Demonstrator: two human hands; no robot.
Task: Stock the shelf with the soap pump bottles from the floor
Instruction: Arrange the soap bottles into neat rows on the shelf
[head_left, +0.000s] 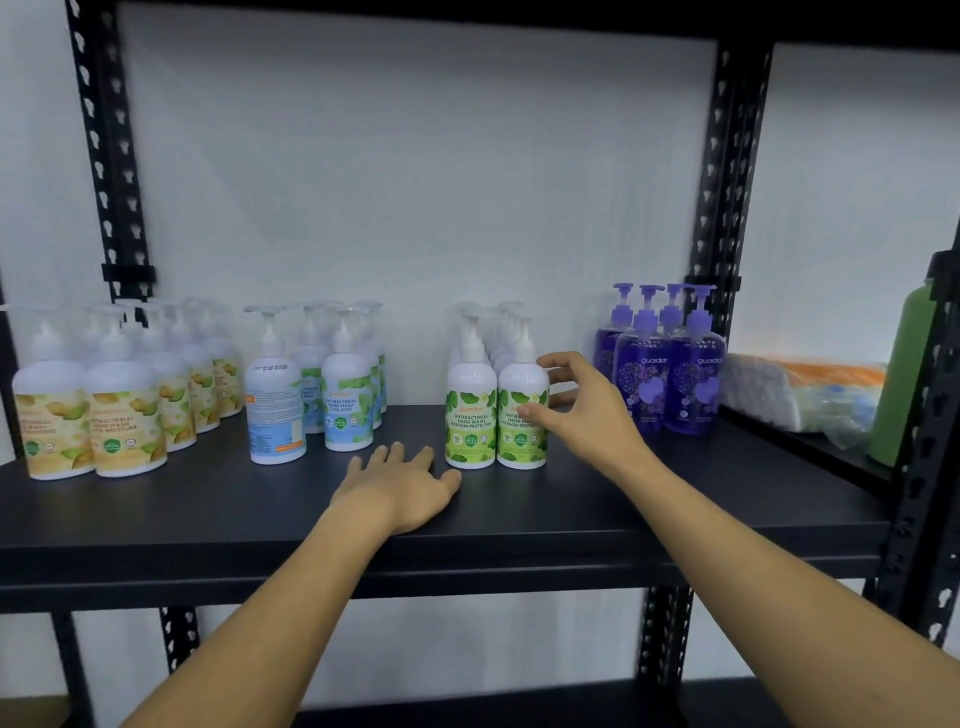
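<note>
Two bare forearms are stretched from the bottom edge toward a black shelf (571, 499). The left hand (400, 486) is laid flat on the shelf board, palm down, fingers straight and slightly spread, nothing held; its thumb is just beside the front-left green-label bottle (470, 415). The right hand (576, 402) is raised beside the front-right green-label bottle (521, 415), fingers spread wide and loosely bent, thumb tip touching the label; whether the other fingers touch cannot be told.

Soap pump bottles are stood upright on the shelf in four groups: yellow-label bottles (88, 415) at far left, blue-label bottles (322, 395) next, one of them (274, 410) turned back-label forward, green-label rows in the middle, purple bottles (665, 374) to the right. The groups are kept apart by gaps.

On the neighbouring shelf at right, a plastic-wrapped pack (795, 389) and a green bottle (904, 374) are seen, partly hidden by the black upright (930, 467).
</note>
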